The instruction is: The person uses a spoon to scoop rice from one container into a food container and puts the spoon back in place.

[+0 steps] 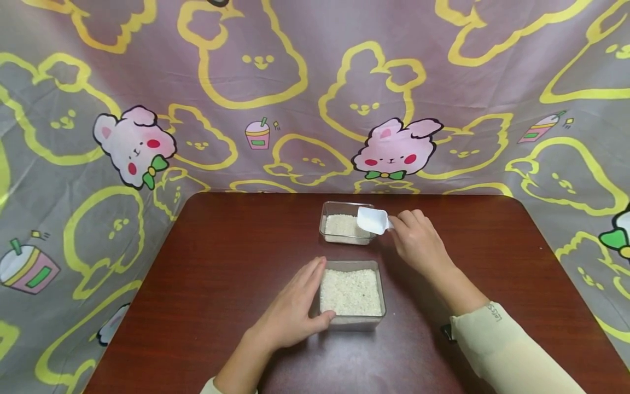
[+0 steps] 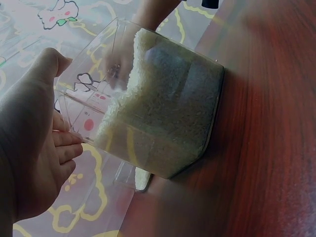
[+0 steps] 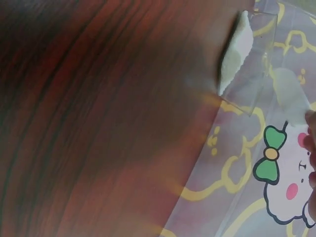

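Note:
A clear rectangular container point(image 1: 351, 323), filled high with white rice point(image 1: 350, 290), stands on the table in the head view. My left hand point(image 1: 295, 309) holds its left side, thumb at the near corner and fingers at the far one; the left wrist view shows this hand point(image 2: 37, 133) at the rim. Behind it is a smaller clear container point(image 1: 344, 239) with a shallower layer of rice. My right hand point(image 1: 418, 238) grips a white scoop point(image 1: 372, 220) by its handle, over the smaller container's right side. What the scoop holds is hard to make out.
The brown wooden table point(image 1: 211, 284) reaches to a patterned curtain point(image 1: 305, 82) at the back and sides. A small dark object point(image 1: 448, 332) lies partly hidden beside the right sleeve.

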`<state>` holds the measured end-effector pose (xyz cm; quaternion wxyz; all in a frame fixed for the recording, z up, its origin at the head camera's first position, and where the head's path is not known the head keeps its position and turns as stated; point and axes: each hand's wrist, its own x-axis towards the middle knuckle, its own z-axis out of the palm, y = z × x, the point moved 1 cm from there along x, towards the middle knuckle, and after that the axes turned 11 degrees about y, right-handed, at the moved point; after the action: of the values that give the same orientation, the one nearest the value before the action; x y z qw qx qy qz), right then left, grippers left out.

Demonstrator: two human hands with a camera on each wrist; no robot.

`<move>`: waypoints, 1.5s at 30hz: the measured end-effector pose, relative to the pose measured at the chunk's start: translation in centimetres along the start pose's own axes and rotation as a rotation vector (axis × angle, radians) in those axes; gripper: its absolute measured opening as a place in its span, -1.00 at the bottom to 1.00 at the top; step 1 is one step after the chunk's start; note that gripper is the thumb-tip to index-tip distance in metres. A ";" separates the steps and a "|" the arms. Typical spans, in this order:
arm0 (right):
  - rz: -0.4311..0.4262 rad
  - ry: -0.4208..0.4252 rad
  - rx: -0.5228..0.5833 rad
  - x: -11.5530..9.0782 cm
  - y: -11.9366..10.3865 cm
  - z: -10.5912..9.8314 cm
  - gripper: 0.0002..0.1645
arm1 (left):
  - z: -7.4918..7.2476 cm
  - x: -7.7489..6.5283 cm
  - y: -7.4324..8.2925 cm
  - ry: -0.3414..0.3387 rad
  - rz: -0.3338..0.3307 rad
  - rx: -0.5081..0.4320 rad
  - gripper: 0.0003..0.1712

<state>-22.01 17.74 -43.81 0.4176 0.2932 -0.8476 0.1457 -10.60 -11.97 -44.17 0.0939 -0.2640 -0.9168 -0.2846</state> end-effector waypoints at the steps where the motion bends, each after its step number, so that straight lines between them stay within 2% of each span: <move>1: 0.001 -0.001 -0.001 0.0 -0.1 0.0 -0.73 | 0.0 0.0 0.0 0.001 0.001 -0.001 0.12; 13: 0.000 -0.028 -0.033 -0.5 -0.2 -0.1 -0.73 | 0.0 -0.1 0.2 0.001 0.003 -0.005 0.13; 21: -0.009 -0.002 -0.051 -0.5 -0.2 -0.4 -0.78 | 0.1 -0.1 0.2 0.003 0.003 -0.004 0.13; 25: 0.046 -0.013 -0.018 -0.5 -0.3 -0.8 -0.74 | 0.1 -0.1 0.2 0.002 0.002 -0.004 0.13; 29: 0.148 -0.046 0.028 -0.5 -0.3 -1.6 -0.73 | 0.1 0.0 0.2 0.006 0.004 -0.002 0.13; 32: 0.234 -0.068 0.071 -0.4 -0.4 -2.7 -0.76 | 0.0 0.1 0.2 0.007 0.003 0.000 0.14; 35: 0.274 -0.088 0.123 -0.1 -1.0 -4.4 -0.76 | -0.1 0.1 0.1 0.004 0.001 0.000 0.14; 39: 0.233 -0.113 0.195 0.4 -2.2 -7.1 -0.74 | -0.1 0.1 0.1 -0.004 -0.008 0.001 0.13; 45: 0.081 -0.148 0.262 1.4 -4.1 -10.1 -0.74 | -0.2 0.2 0.0 -0.007 -0.007 0.012 0.12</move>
<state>-13.87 19.00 -36.49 0.3059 0.3208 -0.8610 0.2495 -10.75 -12.02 -43.98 0.0910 -0.2611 -0.9198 -0.2785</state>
